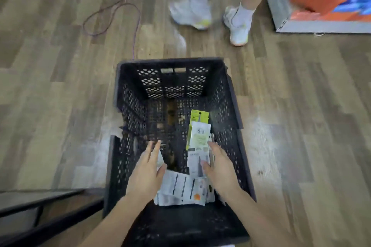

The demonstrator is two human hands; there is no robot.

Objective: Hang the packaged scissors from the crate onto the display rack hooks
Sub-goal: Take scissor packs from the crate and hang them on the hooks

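A black perforated crate (176,78) stands on a wood-plank floor (50,96), with its open top facing the camera. Both hands reach down into the crate from the near side.

The left hand (146,168) is on the left of the crate interior, with its fingers straight and slightly spread. Its fingertips lie against the edge of a white package (160,158); no grip on it is visible. The right hand (218,164) is on the right of the interior, also with its fingers extended and loosely apart. It rests against a white upright package (195,163); whether the thumb holds this package cannot be determined.

The packaged scissors are in the crate. A green-and-white package (197,132) leans against the right wall, beyond the right hand. A stack of white packages (182,188) lies flat on the crate bottom between the two wrists.

On the far side of the crate, a second person's legs are visible in white shoes (190,14). A purple cable (120,16) loops across the floor at far left. A cardboard box (321,16) with colourful contents is at far right. A dark metal frame (40,206) is at near left.
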